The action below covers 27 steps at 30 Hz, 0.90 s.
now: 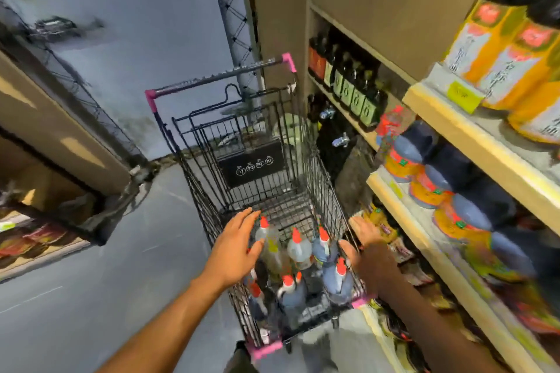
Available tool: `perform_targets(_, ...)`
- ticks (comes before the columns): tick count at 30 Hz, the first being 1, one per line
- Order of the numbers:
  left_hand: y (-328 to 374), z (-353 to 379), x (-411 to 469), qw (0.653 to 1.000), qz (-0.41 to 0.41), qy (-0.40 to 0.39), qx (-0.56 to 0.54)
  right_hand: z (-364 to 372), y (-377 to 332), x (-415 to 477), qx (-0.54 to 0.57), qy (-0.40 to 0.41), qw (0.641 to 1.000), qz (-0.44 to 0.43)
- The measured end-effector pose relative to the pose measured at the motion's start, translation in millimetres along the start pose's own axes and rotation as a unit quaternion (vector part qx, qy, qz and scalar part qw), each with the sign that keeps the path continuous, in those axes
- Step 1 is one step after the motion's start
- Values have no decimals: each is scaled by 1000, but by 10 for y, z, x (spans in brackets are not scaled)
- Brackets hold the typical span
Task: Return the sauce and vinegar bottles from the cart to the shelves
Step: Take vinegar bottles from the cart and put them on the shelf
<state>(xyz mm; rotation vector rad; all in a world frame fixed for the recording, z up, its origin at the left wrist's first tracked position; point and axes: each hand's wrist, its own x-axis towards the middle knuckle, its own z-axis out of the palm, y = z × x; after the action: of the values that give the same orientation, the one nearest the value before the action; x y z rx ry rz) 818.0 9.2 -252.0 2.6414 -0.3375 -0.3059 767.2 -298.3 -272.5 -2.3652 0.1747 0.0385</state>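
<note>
Left hand point(238, 247) was open, fingers spread, over the left side of the cart point(328, 188). Its fingertips were just beside a clear bottle point(268, 241); too blurred to tell whether they touched. It held nothing. Right hand point(368, 254) was at the cart's right rim, thumb on the inner side and fingers toward the outer side. Blur meant I could not tell whether it gripped the rim or only rested there.

The bottles stood upright in the near end of the cart, all red-capped. The clear bottle was at left, with a pale bottle point(298, 250) beside it and a dark bottle point(322, 247) to the right of that. A bigger dark bottle point(338, 280) stood just beside the right hand. Nearer the camera were another dark one point(291, 292) and a small one point(254, 294) against the left wall. At the far end were a black sign point(253, 166) on the seat flap and the handle point(218, 77) with pink ends.

Shelves point(491, 148) stood just right of the cart. The middle level held a row of dark, orange-labelled bottles point(424, 188). The top level held large orange-labelled bottles point(500, 70). Farther back were green-labelled bottles point(354, 94). Grey floor point(75, 297) lay to the left, with another shelf unit point(60, 145) across the aisle, blurred.
</note>
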Motion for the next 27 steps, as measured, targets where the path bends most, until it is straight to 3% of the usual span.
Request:
perform_targets(8, -783, -113, 1104, 989, 69, -133, 7, 1003, -243, 443, 16, -84, 982, 167)
perform_targets(18, -1518, 100, 1807, 965, 60, -255, 20, 2270, -657, 1304, -3, -142, 961, 238)
perform_targets(27, -1993, 343, 2039, 966, 49, -255, 12, 3017, -544, 1726, -66, -145, 948, 276)
